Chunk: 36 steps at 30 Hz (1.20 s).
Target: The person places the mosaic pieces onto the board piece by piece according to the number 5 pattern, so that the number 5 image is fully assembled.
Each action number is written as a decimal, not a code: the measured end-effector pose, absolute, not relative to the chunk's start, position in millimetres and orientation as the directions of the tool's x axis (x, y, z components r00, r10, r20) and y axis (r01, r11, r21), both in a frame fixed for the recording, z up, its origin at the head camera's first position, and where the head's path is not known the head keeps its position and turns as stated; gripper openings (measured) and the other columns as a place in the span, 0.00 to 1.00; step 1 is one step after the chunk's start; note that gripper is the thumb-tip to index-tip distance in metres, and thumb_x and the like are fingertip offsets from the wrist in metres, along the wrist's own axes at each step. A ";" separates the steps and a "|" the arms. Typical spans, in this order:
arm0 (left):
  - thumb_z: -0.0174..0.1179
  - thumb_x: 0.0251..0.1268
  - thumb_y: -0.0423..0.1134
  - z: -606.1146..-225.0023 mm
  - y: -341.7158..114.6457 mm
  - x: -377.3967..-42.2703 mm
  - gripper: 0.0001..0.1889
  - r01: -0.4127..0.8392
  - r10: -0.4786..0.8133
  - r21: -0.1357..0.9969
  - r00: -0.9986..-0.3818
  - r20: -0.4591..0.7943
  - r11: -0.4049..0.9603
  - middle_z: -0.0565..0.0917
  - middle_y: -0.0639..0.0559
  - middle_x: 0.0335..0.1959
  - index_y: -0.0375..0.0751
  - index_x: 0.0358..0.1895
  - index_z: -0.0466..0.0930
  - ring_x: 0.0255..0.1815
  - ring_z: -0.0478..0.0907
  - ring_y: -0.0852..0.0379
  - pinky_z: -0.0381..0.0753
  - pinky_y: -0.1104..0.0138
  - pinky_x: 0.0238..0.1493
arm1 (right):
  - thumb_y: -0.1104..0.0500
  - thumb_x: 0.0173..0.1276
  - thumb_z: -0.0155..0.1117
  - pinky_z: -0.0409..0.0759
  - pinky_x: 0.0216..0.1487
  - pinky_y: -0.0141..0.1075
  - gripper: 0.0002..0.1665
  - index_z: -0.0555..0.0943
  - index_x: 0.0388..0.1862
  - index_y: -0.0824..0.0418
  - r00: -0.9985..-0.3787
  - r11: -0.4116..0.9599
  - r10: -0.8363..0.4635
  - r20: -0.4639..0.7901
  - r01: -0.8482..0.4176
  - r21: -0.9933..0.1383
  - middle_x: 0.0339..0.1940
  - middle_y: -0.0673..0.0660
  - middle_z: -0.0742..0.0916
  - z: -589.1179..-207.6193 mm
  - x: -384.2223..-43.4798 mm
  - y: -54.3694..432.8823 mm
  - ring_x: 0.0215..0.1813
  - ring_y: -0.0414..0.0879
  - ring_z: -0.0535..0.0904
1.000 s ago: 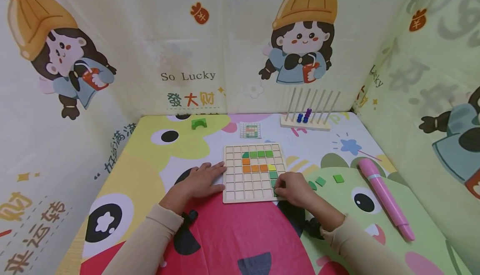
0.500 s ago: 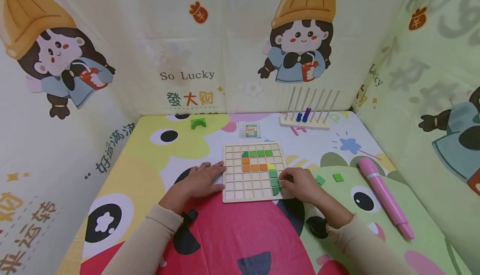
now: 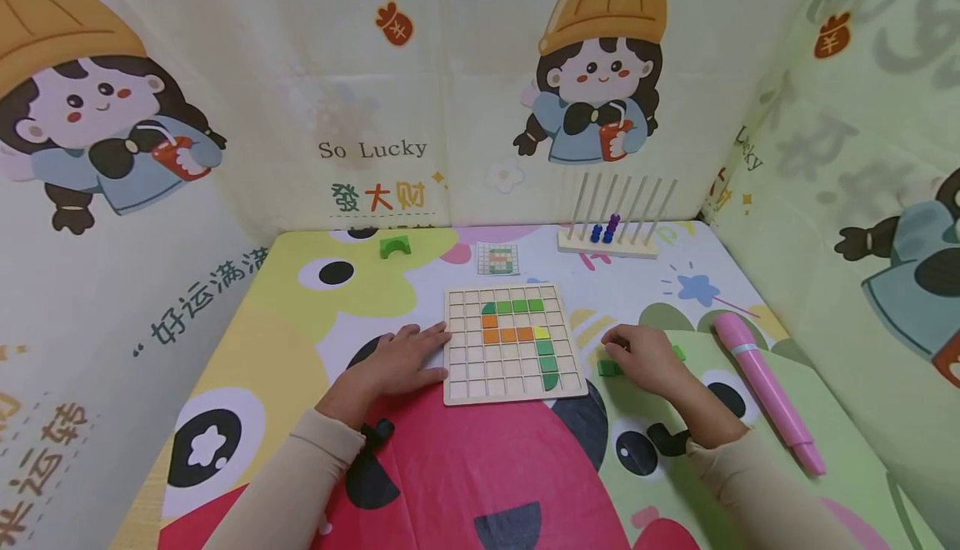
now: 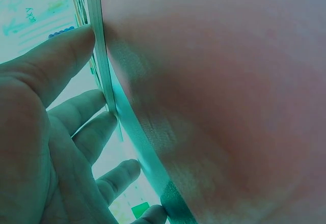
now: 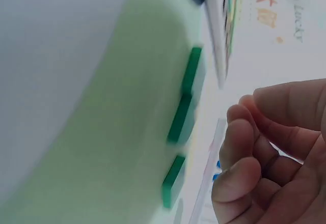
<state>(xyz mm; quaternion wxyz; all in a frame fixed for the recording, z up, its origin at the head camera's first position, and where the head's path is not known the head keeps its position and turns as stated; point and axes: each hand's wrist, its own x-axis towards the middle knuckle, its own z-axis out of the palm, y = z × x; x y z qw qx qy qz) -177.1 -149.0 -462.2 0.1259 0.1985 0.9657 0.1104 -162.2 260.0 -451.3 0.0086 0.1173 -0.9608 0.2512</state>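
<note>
A wooden grid board (image 3: 465,375) lies on the table. Orange, yellow and green tiles form an S-like line on it, which ends in a rounded green tile (image 3: 551,381). My left hand (image 3: 401,362) rests at the board's left edge with fingers spread, touching it. My right hand (image 3: 648,358) is off the board, right of it, over loose green tiles (image 3: 609,368). In the right wrist view its fingers (image 5: 239,137) are curled, the thumb meeting the index fingertip, and nothing shows between them. Three green tiles (image 5: 179,119) lie beside that hand; in the head view it partly hides them.
A small pattern card (image 3: 498,259) lies behind the board. At the back stand a peg rack (image 3: 607,243) with blue and purple beads and a green arch block (image 3: 395,247). A thick pink pen-shaped object (image 3: 768,392) lies at the right.
My right hand has left the rounded green tile in the board and moved right, over the loose green tiles. My left hand stays at the board's edge. The head view has shifted slightly.
</note>
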 end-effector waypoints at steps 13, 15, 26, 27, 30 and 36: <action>0.67 0.65 0.59 -461.6 -150.2 -178.6 0.42 0.351 0.405 0.255 -0.893 -0.199 0.901 0.61 0.53 0.84 0.56 0.81 0.63 0.81 0.57 0.36 0.61 0.35 0.74 | 0.55 0.67 0.70 0.81 0.38 0.54 0.19 0.86 0.52 0.65 -0.992 0.928 -0.094 -0.084 -0.056 -0.369 0.43 0.63 0.89 -451.0 -157.8 296.7 0.42 0.56 0.83; 0.68 0.64 0.59 -461.5 -150.1 -178.7 0.42 0.352 0.405 0.254 -0.893 -0.198 0.901 0.61 0.53 0.84 0.56 0.81 0.63 0.81 0.57 0.36 0.61 0.35 0.74 | 0.54 0.67 0.71 0.81 0.38 0.54 0.20 0.86 0.52 0.65 -0.991 0.932 -0.087 -0.100 -0.046 -0.359 0.43 0.63 0.89 -452.3 -158.0 298.3 0.42 0.56 0.83; 0.65 0.68 0.57 -460.4 -149.3 -178.6 0.39 0.373 0.422 0.244 -0.885 -0.198 0.895 0.61 0.53 0.84 0.54 0.81 0.64 0.81 0.58 0.36 0.61 0.36 0.74 | 0.53 0.65 0.74 0.81 0.37 0.53 0.18 0.87 0.48 0.64 -0.996 0.926 -0.078 -0.053 -0.052 -0.374 0.44 0.62 0.89 -459.0 -156.7 302.6 0.45 0.59 0.84; 0.65 0.68 0.57 -460.0 -149.2 -178.5 0.39 0.373 0.423 0.245 -0.884 -0.198 0.895 0.61 0.53 0.84 0.54 0.80 0.64 0.80 0.58 0.36 0.61 0.36 0.74 | 0.53 0.65 0.74 0.80 0.37 0.53 0.17 0.87 0.47 0.64 -0.996 0.925 -0.076 -0.050 -0.052 -0.376 0.43 0.62 0.88 -458.5 -156.8 302.6 0.44 0.58 0.84; 0.65 0.68 0.57 -458.8 -149.3 -178.1 0.39 0.374 0.424 0.246 -0.884 -0.198 0.894 0.61 0.53 0.84 0.54 0.80 0.65 0.80 0.58 0.36 0.61 0.36 0.73 | 0.54 0.64 0.74 0.78 0.36 0.50 0.16 0.85 0.44 0.63 -0.996 0.922 -0.072 -0.049 -0.048 -0.384 0.40 0.60 0.87 -458.1 -157.7 302.2 0.40 0.55 0.81; 0.65 0.68 0.57 -457.5 -149.8 -177.9 0.39 0.371 0.423 0.250 -0.884 -0.201 0.894 0.61 0.52 0.84 0.53 0.80 0.64 0.80 0.59 0.35 0.61 0.35 0.73 | 0.55 0.64 0.73 0.72 0.32 0.44 0.13 0.80 0.40 0.60 -0.996 0.917 -0.065 -0.061 -0.035 -0.397 0.36 0.58 0.85 -455.4 -158.0 298.5 0.36 0.53 0.78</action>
